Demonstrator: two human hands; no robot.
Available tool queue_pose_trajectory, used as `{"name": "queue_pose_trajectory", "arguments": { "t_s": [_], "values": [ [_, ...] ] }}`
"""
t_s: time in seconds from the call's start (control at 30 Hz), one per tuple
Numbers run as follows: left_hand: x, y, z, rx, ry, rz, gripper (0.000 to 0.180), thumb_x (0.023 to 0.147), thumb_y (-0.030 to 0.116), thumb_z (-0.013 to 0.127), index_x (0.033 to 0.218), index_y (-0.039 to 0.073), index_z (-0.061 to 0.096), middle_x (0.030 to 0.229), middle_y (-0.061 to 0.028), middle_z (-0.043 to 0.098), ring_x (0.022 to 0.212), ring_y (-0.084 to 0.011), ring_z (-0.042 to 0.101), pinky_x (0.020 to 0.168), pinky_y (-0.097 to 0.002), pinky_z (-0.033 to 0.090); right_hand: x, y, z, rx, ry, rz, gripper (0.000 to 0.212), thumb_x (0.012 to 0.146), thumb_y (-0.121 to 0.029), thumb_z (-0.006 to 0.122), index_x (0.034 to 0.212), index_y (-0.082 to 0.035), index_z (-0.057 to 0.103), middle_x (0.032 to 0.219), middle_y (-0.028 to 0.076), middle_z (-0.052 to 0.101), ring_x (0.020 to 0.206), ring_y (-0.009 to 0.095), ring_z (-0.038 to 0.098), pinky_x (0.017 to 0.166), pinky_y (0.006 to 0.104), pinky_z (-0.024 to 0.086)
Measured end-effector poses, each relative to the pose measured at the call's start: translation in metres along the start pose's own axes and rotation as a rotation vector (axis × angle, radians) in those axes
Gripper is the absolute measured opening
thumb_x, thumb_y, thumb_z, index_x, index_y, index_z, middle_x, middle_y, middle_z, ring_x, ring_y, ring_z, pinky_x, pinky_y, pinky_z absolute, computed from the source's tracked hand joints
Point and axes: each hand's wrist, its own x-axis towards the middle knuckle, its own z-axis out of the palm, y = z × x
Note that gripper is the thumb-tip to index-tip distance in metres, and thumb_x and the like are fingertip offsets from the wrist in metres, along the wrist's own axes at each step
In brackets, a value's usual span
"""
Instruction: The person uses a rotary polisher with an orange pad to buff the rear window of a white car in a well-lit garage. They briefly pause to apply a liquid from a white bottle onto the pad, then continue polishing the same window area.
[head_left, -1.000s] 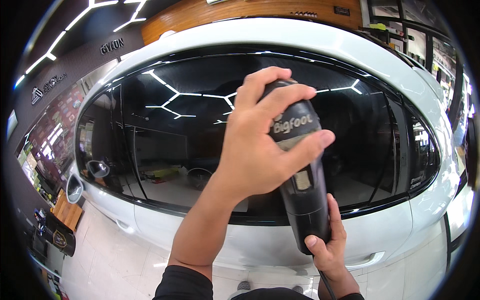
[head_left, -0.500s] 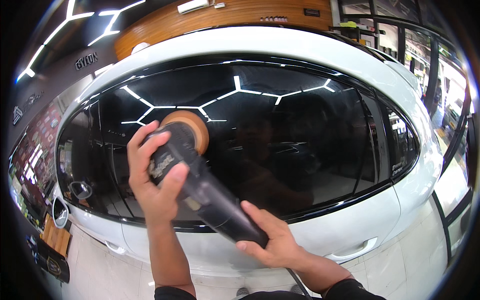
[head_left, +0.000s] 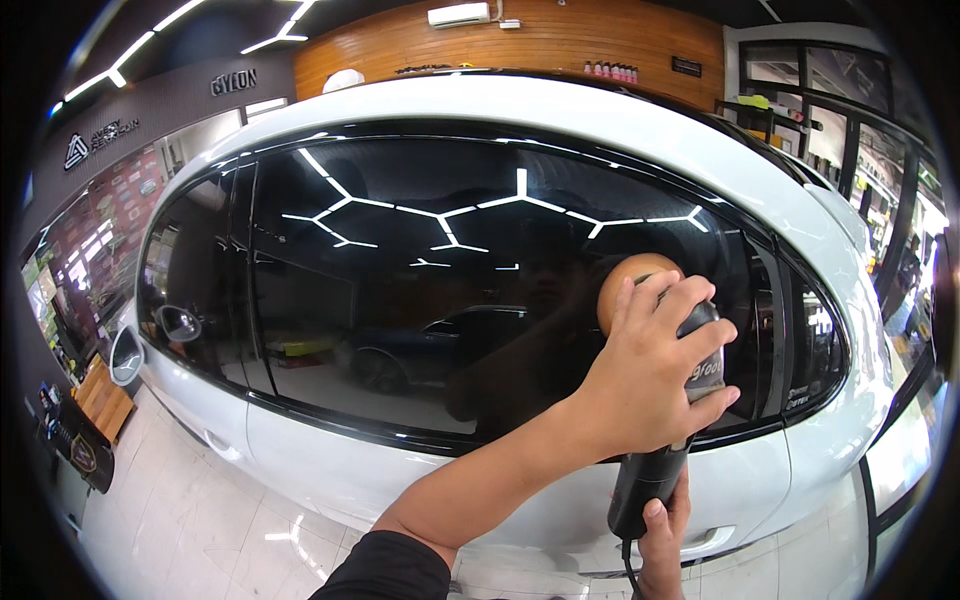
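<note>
A black polisher (head_left: 650,480) with an orange pad (head_left: 635,283) stands against the dark side window (head_left: 400,290) of a white car, toward the window's right end. Spread over the polisher's head, my left hand (head_left: 650,365) grips it from above, hiding much of the head. Lower down, my right hand (head_left: 665,530) is wrapped round the rear of the body, close to where the power cord (head_left: 628,565) comes out. The pad looks to be touching the glass. Ceiling lights and a dark car are mirrored in the window.
White door panels (head_left: 340,470) with a door handle (head_left: 710,540) lie below the glass. At the left is the wing mirror (head_left: 126,355), with a wooden crate-like piece (head_left: 105,400) beyond it. The tiled floor (head_left: 230,510) shows below. Small bottles (head_left: 610,72) line the back wall.
Both hands have carried the polisher from the window's left part to its right part. The tool has swung from slanting up-left to nearly upright. My left arm now reaches across to the right.
</note>
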Motion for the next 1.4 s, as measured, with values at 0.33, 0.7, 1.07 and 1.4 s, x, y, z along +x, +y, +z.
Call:
{"name": "queue_pose_trajectory", "arguments": {
  "t_s": [0.33,0.7,1.07,1.4],
  "values": [
    [-0.069,-0.045,-0.158,0.133,0.101,-0.1,0.048,0.065,0.028,0.088,0.108,0.011,0.072,0.132,-0.0157,0.053,0.124,-0.0413,0.051,0.101,-0.0518,0.046,0.02,0.008,0.115,-0.589,-0.386,-0.08,0.098,0.09,-0.047,0.072,0.158,0.0,0.02,0.135,0.033,0.056,0.12,0.046,0.062,0.101,0.0442,0.049],
    [-0.116,-0.054,-0.18,0.193,0.27,-0.225,0.055,0.069,0.031,0.08,0.118,0.011,0.066,0.14,-0.0209,0.047,0.126,-0.0407,0.052,0.1,-0.0482,0.05,0.032,0.001,0.131,-0.728,-0.543,-0.134,0.093,0.094,-0.056,0.064,0.161,-0.011,0.019,0.105,0.023,0.061,0.089,0.04,0.067,0.081,0.0468,0.055],
    [-0.028,0.025,0.05,0.141,0.047,-0.055,0.054,0.069,0.025,0.086,0.116,0.007,0.068,0.136,-0.022,0.049,0.123,-0.0402,0.054,0.1,-0.0475,0.049,0.015,-0.032,-0.095,-0.479,-0.202,-0.073,0.088,0.086,-0.045,0.075,0.154,-0.003,0.038,0.126,0.027,0.064,0.114,0.039,0.066,0.1,0.0407,0.05],
    [-0.003,0.051,0.108,0.145,0.057,-0.11,0.052,0.066,0.025,0.089,0.113,0.01,0.071,0.134,-0.0177,0.049,0.125,-0.043,0.05,0.1,-0.0529,0.046,0.03,-0.046,-0.161,-0.471,-0.256,-0.094,0.089,0.086,-0.046,0.075,0.154,-0.003,0.038,0.121,0.027,0.065,0.11,0.041,0.067,0.096,0.0418,0.051]
  ]
}}
